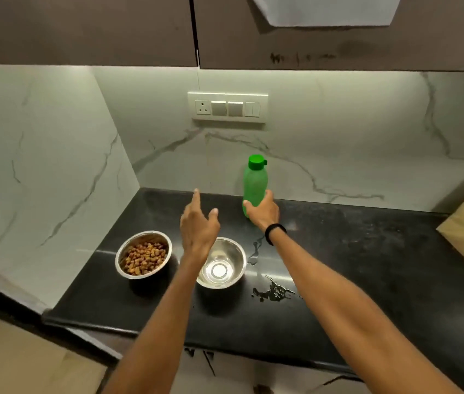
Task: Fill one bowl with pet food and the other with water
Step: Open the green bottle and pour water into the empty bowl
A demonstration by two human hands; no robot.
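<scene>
- Our right hand (262, 213) grips the upright green plastic bottle (255, 183) on the black counter (367, 265).
- Our left hand (198, 226) hovers relaxed over a shiny steel bowl (233, 257).
- Beside it, a kibble-filled steel bowl (145, 236).

A glossy black stone countertop (367, 251) fills 5 o'clock, backed by white grey-veined marble wall panels (54, 152). At 12 o'clock a cream rectangular switch plate with one socket (227, 108) sits under brown flat-fronted upper cabinets (83, 27); a white sheet (321, 9) hangs at 1 o'clock.
</scene>
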